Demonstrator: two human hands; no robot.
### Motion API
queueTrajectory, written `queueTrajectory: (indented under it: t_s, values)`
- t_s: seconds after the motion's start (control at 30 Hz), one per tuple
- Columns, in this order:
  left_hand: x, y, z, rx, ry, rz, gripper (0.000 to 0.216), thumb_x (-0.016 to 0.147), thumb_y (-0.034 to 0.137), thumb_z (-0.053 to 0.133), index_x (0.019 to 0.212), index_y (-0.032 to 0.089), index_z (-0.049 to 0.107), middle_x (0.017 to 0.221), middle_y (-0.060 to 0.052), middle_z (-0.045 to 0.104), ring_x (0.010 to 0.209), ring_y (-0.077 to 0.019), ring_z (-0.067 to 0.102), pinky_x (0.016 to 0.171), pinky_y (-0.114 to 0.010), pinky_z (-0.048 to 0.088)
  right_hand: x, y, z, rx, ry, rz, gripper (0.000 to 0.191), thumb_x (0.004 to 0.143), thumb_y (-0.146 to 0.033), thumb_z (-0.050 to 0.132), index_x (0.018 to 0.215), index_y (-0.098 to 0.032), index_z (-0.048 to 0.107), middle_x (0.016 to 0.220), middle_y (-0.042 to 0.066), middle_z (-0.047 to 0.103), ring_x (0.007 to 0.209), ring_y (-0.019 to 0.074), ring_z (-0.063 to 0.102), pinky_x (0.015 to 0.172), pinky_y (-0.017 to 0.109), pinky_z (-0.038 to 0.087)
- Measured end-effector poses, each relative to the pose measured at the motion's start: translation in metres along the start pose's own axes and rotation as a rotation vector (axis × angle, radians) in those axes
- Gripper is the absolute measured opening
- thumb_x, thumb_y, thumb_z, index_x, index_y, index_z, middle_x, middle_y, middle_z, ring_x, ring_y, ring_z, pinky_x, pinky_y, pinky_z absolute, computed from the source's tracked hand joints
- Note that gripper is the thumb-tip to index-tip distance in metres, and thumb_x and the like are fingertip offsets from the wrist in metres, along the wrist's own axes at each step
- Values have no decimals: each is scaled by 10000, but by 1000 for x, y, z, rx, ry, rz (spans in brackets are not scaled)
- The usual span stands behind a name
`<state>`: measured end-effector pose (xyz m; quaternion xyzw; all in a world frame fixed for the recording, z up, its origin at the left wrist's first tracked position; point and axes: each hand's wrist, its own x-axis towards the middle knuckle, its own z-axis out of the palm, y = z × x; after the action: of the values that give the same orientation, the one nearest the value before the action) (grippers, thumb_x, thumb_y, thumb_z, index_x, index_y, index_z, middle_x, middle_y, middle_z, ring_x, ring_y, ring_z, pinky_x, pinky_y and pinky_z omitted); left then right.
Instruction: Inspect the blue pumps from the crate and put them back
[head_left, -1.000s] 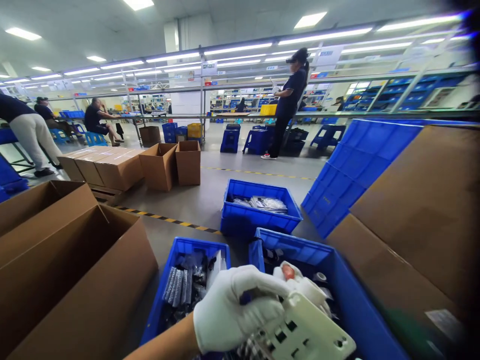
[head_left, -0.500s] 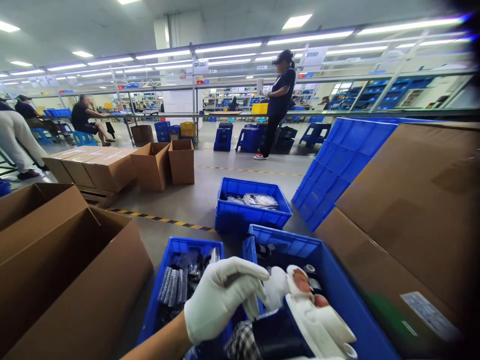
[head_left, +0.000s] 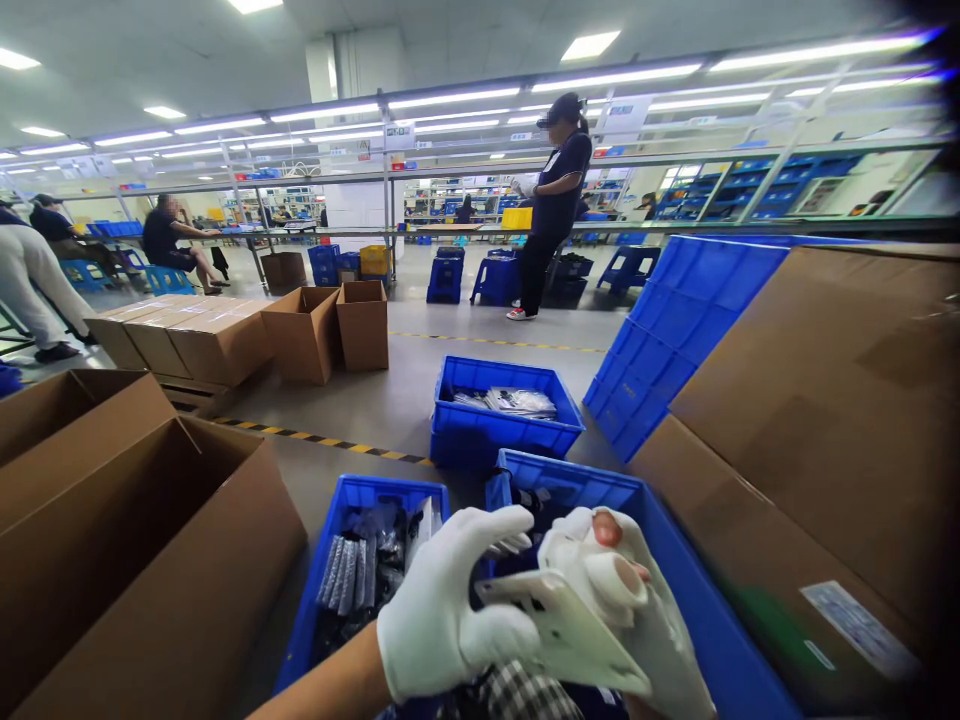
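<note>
Both gloved hands grasp a flat white plastic plate [head_left: 559,630] low in the near centre: the left hand [head_left: 442,610] pinches its left edge, and the right hand [head_left: 622,600], whose glove is worn through at the fingertips, wraps over its right side. The plate hangs tilted above a blue bin [head_left: 675,590] holding dark parts. Just left sits a second blue bin [head_left: 352,495] of bagged dark pieces, and farther off a third blue bin [head_left: 487,435] with clear packets. Open cardboard boxes [head_left: 135,540] stand near left, a large cardboard sheet [head_left: 825,420] at right. Far across the floor, a person [head_left: 551,205] in dark clothes stands beside a workbench.
</note>
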<state>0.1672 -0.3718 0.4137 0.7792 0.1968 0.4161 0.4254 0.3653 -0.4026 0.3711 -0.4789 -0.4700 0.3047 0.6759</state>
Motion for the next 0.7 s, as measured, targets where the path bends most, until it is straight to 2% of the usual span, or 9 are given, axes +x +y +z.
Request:
queueTrajectory:
  t_s: [0.1, 0.17, 0.23, 0.3, 0.37, 0.43, 0.5, 0.6, 0.7]
  values:
    - [-2, -13, 13, 90, 25, 69, 1152, 622, 563, 816, 1511, 277, 142, 1422, -154, 484, 1265, -322, 524, 1038, -467, 457, -1, -3, 3, -54, -8, -3, 391, 875, -626, 507, 969, -248, 532, 872, 28, 621, 741, 176, 615, 617, 297, 527]
    - [0, -18, 20, -15, 58, -44, 1116, 703, 469, 784, 1511, 271, 41, 1402, -152, 500, 1236, -301, 553, 1044, -496, 450, 0, -5, 5, -157, 12, -41, 377, 880, -595, 524, 1008, -240, 541, 934, 37, 652, 814, 180, 643, 651, 265, 538]
    - [3, -17, 21, -161, 64, -169, 883, 827, 442, 661, 1492, 257, 110, 1377, -131, 530, 1222, -264, 566, 1066, -496, 434, 2, -9, 7, -295, 10, -156, 348, 905, -559, 507, 1028, -238, 560, 902, 24, 672, 770, 157, 654, 612, 221, 530]
    - [8, -13, 16, -310, 31, -239, 709, 860, 493, 598, 1434, 224, 279, 1388, -118, 530, 1272, -260, 527, 1113, -492, 386, 4, -15, 9, -455, 1, -344, 307, 935, -513, 485, 1057, -243, 564, 871, 5, 682, 706, 130, 651, 586, 194, 520]
    - [12, -9, 10, -454, -8, -295, 670, 820, 566, 612, 1339, 182, 434, 1380, -120, 539, 1307, -288, 487, 1134, -501, 352, 4, -24, 10, -618, -10, -542, 266, 951, -468, 479, 1078, -244, 546, 877, 0, 682, 689, 120, 651, 589, 188, 516]
    - [15, -10, 7, -622, -82, -380, 701, 785, 617, 613, 1305, 161, 499, 1329, -126, 577, 1274, -318, 508, 1121, -536, 346, 4, -34, 8, -755, -61, -709, 222, 951, -428, 490, 1067, -241, 524, 851, -2, 674, 672, 119, 645, 575, 196, 498]
    - [14, -16, 7, -743, -182, -468, 707, 858, 671, 431, 1342, 159, 494, 1237, -122, 629, 1208, -312, 565, 1085, -558, 362, 6, -43, 5, -871, -98, -830, 191, 949, -404, 493, 1039, -237, 517, 774, -11, 652, 615, 123, 618, 554, 214, 471]
    - [10, -30, 8, -801, -366, -568, 804, 900, 709, 167, 1302, 135, 559, 923, -103, 701, 956, -277, 674, 974, -535, 453, 25, -50, -7, -1033, 28, -875, 234, 945, -439, 494, 1024, -221, 529, 749, -1, 660, 583, 134, 604, 580, 241, 459]
    - [9, -45, 3, -741, -513, -593, 712, 849, 708, 426, 1153, 107, 657, 630, -32, 631, 684, -213, 652, 838, -440, 519, 62, -39, -31, -1153, 301, -663, 390, 918, -573, 464, 1028, -213, 565, 840, 49, 710, 726, 206, 667, 625, 285, 459]
